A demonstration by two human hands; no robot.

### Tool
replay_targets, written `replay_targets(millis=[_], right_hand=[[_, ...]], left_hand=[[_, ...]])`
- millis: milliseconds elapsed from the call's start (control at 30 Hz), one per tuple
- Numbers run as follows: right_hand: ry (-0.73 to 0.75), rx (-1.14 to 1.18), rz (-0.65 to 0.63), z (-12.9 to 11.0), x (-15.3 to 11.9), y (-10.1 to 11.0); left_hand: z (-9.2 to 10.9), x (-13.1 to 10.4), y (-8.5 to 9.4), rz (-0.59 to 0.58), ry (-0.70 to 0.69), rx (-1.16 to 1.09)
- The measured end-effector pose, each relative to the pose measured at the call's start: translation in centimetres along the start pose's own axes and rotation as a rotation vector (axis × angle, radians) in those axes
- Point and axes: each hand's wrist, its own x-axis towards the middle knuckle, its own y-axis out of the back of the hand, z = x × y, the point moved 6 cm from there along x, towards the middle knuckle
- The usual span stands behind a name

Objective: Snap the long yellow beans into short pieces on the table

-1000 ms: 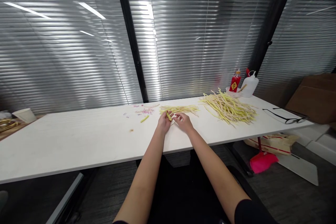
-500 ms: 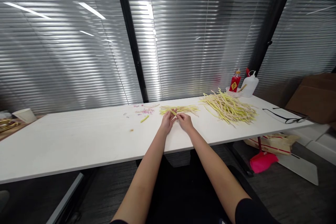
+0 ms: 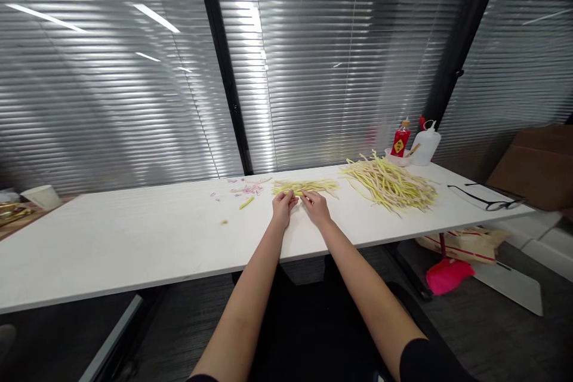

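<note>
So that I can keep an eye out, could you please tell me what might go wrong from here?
The left hand and right hand are right beside the small pile, so a finger might catch it and scatter it. The short piece lies close to the pink scraps and could get mixed in. The glasses sit near the edge of the table, so a bump might knock them off.

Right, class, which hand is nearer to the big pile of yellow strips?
The right. The right hand is to the left of the big pile, with a gap between; the left hand is farther left, on the far side of the right hand.
</note>
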Motion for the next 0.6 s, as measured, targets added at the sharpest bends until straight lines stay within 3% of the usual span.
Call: replay_targets(millis=[367,600], right_hand=[[0.070,-0.109,-0.100,-0.65,-0.10,-0.67],[0.081,-0.181,-0.088,-0.80,-0.25,-0.80]], left_hand=[[-0.32,0.49,0.20,-0.010,0.084,-0.083],[-0.36,0.43,-0.12,-0.060,0.067,-0.085]])
